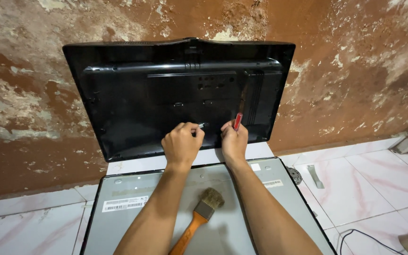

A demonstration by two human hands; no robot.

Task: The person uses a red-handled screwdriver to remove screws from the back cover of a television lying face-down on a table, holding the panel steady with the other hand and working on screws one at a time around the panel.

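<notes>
Black rear monitor cover [138,108]: propped upright against the peeling red-brown wall [355,71], inner face toward the camera, lower edge on the floor.

Left hand [182,143]: fingers curled shut at the cover's lower middle, pinching a small pale part [201,125] at the fingertips; what the part is cannot be told.

Right hand [233,140]: just right of the left, fist clamped on a red-handled screwdriver [238,120]. Long axis runs up along the cover's face, tip hard to make out. The pale part lies just left of this hand, nearer the left.

Grey metal panel [119,222]: flat below the cover.

Orange-handled brush [198,217]: on the panel, between the forearms.

Metal bracket [315,175]: on the tiles, right of the panel.
</notes>
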